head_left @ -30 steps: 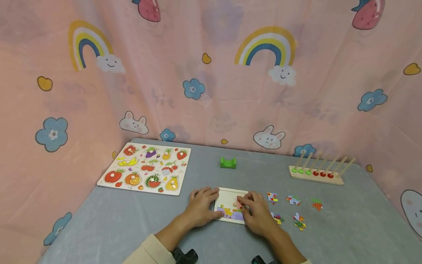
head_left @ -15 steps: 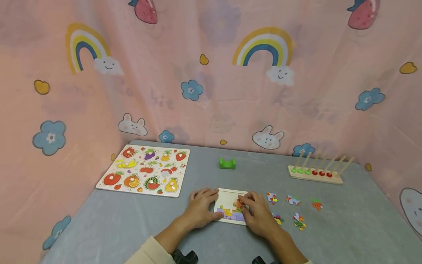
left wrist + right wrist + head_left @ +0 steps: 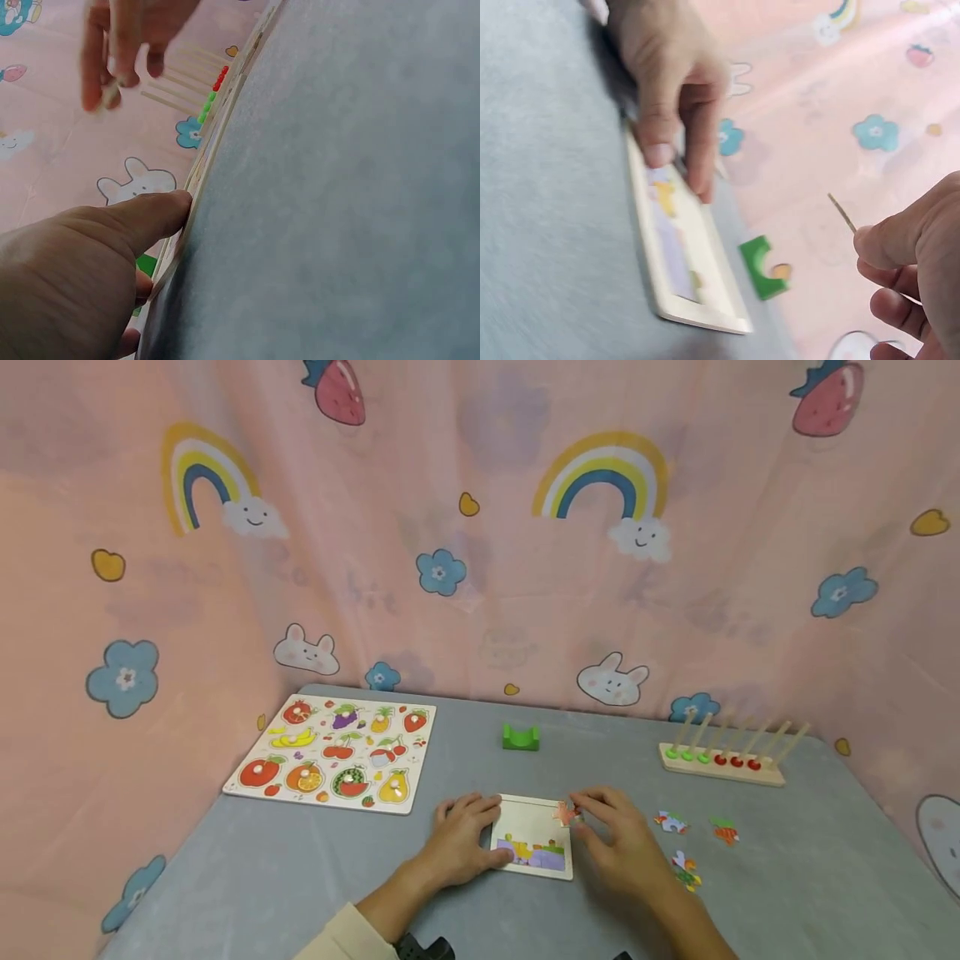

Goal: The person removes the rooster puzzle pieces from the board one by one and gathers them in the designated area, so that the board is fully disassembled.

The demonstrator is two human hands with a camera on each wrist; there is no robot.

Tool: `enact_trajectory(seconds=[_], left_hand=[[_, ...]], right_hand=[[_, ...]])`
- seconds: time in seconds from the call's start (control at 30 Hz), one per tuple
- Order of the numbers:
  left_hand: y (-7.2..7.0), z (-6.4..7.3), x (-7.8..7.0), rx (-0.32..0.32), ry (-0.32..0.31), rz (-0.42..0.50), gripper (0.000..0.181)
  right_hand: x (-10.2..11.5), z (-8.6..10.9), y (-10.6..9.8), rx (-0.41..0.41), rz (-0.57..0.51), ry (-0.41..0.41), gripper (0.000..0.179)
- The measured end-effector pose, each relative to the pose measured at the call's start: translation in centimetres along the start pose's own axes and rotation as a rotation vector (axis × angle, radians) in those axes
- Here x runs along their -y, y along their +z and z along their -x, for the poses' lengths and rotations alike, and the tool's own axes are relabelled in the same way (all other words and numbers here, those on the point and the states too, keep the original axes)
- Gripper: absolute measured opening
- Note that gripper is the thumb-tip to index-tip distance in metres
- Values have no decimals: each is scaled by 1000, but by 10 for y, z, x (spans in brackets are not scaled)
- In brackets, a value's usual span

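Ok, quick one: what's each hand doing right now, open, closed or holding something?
Left hand: holding the tray at its left end.
Right hand: pinching a puzzle piece.

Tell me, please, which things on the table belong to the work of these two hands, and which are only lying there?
Seem part of the work:
puzzle tray, touched by the left hand
orange piece, held by the right hand
fitted pieces in the tray
loose pieces at the right

Seem only lying there:
fruit board
green block
peg rack with beads
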State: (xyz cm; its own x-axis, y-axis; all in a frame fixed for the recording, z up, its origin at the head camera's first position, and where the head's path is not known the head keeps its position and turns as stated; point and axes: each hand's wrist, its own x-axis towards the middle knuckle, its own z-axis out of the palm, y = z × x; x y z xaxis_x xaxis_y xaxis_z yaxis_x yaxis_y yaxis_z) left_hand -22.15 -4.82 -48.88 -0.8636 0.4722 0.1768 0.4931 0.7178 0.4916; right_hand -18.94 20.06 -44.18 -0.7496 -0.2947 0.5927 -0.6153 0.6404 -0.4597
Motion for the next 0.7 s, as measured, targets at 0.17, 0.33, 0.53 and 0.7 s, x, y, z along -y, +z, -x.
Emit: enact_trajectory(seconds=[0.17,0.33,0.53,0.7], left_hand=[[-1,1,-1,-11,6,-1,64],[-1,1,0,-11,6,-18,64],[1,1,0,-3,-3,-23,64],[1,1,0,3,-8,-20,65]], right_hand=[[1,2,-25,-63,-28,-54,45],[1,10,-52,-91,-46,-18,50],[-7,27,-82,-108,-1,25,56],[-18,42,-96,-119,35,83,55]])
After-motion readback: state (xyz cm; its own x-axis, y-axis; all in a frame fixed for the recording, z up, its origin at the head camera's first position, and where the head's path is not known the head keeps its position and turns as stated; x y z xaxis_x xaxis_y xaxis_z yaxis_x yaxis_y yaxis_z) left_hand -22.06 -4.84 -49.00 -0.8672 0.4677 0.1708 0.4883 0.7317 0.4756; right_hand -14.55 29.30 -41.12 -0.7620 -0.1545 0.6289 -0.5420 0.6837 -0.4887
